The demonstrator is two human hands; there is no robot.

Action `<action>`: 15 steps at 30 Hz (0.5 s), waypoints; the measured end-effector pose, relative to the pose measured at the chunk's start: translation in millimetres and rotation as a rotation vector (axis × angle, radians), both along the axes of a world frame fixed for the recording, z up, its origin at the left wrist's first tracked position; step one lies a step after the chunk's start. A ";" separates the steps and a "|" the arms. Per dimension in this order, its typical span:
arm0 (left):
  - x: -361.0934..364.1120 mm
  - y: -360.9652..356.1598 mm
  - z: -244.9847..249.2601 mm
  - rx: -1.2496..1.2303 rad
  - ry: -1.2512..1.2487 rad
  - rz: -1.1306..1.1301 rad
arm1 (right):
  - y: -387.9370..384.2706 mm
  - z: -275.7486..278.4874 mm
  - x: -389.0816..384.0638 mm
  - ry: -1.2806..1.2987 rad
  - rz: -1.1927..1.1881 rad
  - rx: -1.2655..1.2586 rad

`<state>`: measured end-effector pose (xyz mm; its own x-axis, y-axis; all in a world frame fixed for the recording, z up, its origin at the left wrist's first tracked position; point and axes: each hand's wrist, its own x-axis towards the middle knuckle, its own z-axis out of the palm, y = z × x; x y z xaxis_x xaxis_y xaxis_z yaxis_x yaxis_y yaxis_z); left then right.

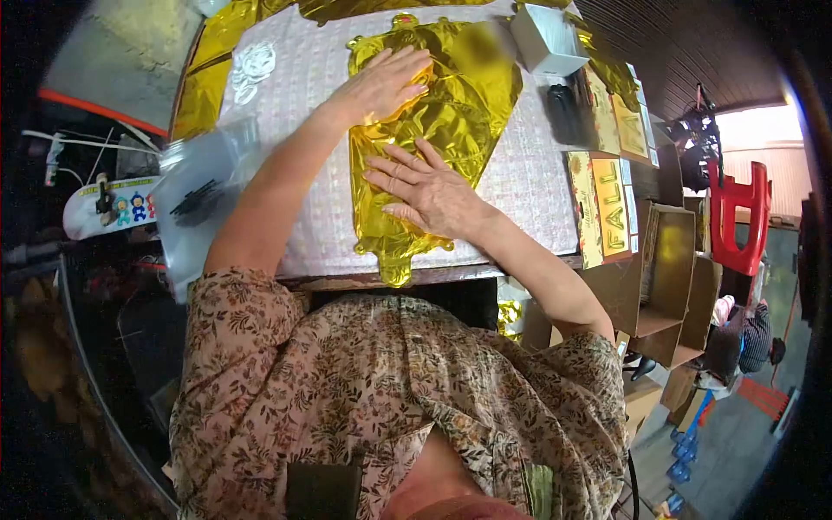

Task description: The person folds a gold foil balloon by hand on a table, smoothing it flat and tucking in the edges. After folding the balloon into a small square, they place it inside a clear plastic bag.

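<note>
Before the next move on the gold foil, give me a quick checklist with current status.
1. Left hand on the gold foil piece: ok, palm down on its far part.
2. Right hand on it: ok, palm down on the nearer part.
3. Foil smooth: not ok, creases show across it.
4. Foil wholly within the table: not ok, its near tab reaches over the front edge.
5. White string bundle apart from the foil: ok, off to the left.
6. Foil's underside: cannot tell, hidden.

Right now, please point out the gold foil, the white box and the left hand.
Gold foil (461, 126), head view, wrinkled middle.
White box (531, 39), head view, side wall.
Left hand (374, 88), head view, back.
</note>
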<state>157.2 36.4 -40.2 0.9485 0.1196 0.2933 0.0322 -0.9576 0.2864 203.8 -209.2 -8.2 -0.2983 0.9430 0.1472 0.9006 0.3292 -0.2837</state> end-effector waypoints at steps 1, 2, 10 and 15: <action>0.2 -1.9 0.9 0.005 0.006 0.020 | 0.7 4.0 3.0 0.109 -0.021 0.047; 0.9 -1.4 1.7 0.000 -0.002 0.017 | 4.9 12.7 9.4 0.337 -0.131 0.050; -1.2 -4.6 1.0 0.103 0.102 0.111 | 85.8 11.4 185.7 0.069 -1.015 0.054; 0.2 -5.2 -0.5 0.065 0.091 0.122 | 118.9 9.8 198.3 0.191 -1.168 -0.001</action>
